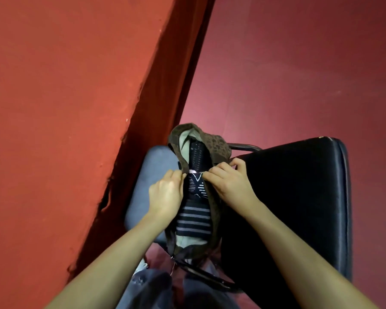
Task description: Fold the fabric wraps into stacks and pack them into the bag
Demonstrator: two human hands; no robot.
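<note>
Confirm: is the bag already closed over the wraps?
No: the bag gapes open, striped wraps showing between left hand and right hand.

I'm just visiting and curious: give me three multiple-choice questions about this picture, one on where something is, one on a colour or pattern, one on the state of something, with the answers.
1. Where is the dark patterned fabric?
A. on the floor
B. inside the bag
C. draped over the chair

2. What does the outside of the bag look like?
A. brown with dark spots
B. plain white
C. bright yellow

3. What are the two hands doing?
A. hanging idle
B. flat on the chair
C. gripping the bag's opening edges

Answers: 1 B, the fabric shows between the bag's sides. 2 A, its upper flap is brown and spotted. 3 C, the left hand and right hand each curl their fingers on an edge of the opening.
</note>
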